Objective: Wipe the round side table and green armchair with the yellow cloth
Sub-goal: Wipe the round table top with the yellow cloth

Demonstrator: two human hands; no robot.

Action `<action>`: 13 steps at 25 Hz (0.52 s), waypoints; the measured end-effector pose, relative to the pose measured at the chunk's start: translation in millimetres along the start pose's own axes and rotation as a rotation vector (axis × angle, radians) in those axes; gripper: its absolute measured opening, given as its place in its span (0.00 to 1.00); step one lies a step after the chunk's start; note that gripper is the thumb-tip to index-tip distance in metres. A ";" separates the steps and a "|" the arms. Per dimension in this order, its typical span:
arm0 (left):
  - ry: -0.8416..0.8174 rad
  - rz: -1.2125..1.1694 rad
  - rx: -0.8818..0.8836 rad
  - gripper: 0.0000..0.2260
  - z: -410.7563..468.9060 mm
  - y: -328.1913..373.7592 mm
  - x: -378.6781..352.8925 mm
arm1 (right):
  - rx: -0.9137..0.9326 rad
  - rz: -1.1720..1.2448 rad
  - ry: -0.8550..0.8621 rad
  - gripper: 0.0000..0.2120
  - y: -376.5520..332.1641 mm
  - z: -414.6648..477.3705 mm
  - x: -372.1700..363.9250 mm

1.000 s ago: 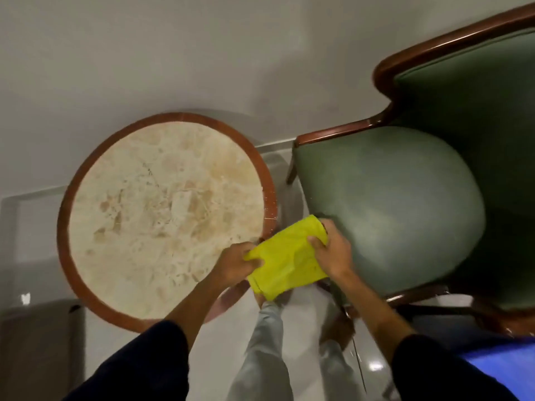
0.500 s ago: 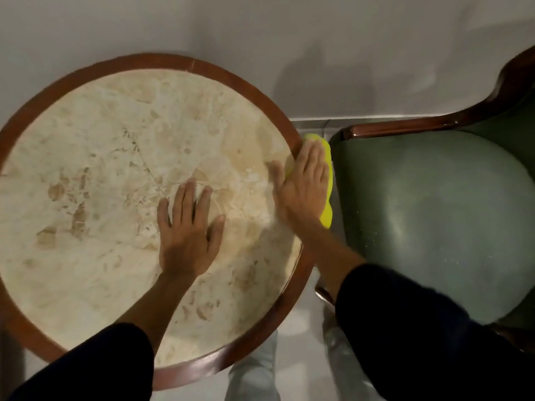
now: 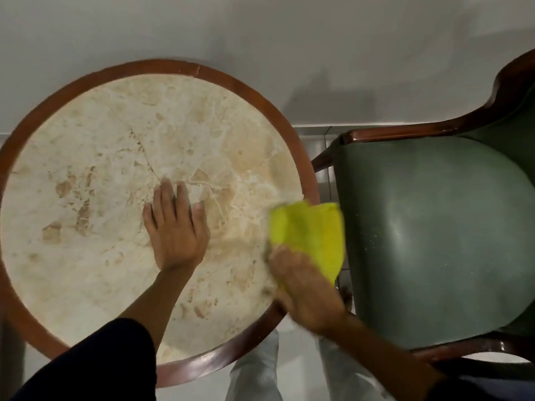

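Observation:
The round side table fills the left of the view, a beige marble top ringed by a brown wooden rim. My left hand lies flat and open on the marble near its middle. My right hand, blurred by motion, presses the yellow cloth against the table's right edge. The cloth hangs partly over the rim, towards the gap beside the chair. The green armchair stands at the right, its padded seat framed in dark wood.
A pale wall runs directly behind the table and the chair. A narrow strip of tiled floor separates the two. My light trouser legs show below the table's near edge.
One second ago both hands held the cloth in front of the chair. My left hand then settled flat on the marble. My right hand has slid the cloth down along the table's right edge.

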State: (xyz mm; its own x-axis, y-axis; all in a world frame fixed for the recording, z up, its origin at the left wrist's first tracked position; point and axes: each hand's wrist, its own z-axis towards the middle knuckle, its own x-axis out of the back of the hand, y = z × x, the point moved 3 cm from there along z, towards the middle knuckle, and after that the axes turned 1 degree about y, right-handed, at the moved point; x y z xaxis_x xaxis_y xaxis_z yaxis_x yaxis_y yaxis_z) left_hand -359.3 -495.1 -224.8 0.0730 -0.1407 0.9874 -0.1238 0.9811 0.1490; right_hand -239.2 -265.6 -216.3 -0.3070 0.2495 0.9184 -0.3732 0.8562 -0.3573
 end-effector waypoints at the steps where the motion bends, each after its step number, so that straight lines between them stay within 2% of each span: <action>1: 0.000 0.024 0.007 0.24 0.9 0.6 0.3 | -0.122 -0.021 0.014 0.30 22.5 11.8 11.0; 3: -0.032 0.025 0.004 0.25 -0.6 4.5 1.1 | -0.303 -0.069 0.056 0.32 49.9 58.5 36.4; 5: -0.051 -0.023 -0.003 0.24 -1.1 5.6 3.6 | -0.290 -0.022 0.038 0.33 41.9 109.1 44.4; 8: -0.103 -0.359 0.187 0.27 7.7 3.9 13.1 | 0.112 0.059 -0.120 0.32 -5.1 119.7 38.4; 9: -0.125 -0.475 0.255 0.30 11.5 3.5 18.4 | 0.214 0.095 -0.111 0.31 -13.4 106.3 38.2; 10: -0.154 -0.523 0.267 0.32 13.4 4.6 23.4 | 0.202 0.139 -0.019 0.30 -16.0 91.3 39.4; 11: -0.191 -0.519 0.230 0.31 13.4 7.2 27.5 | 0.068 0.198 0.136 0.32 -14.0 75.7 41.4; 12: -0.237 -0.507 0.177 0.31 12.2 10.0 29.9 | -0.189 0.265 0.276 0.37 -7.3 57.3 42.5; 13: -0.296 -0.518 0.127 0.34 13.5 13.6 31.3 | -0.544 0.358 0.323 0.45 -0.1 37.0 41.3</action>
State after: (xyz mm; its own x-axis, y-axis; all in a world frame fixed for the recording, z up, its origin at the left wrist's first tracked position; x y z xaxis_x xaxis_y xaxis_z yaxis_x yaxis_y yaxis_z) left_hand -372.1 -487.9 -191.2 -0.1201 -0.6447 0.7549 -0.2644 0.7537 0.6016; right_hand -284.2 -272.2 -184.6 -0.0236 0.6060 0.7951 0.2154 0.7797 -0.5879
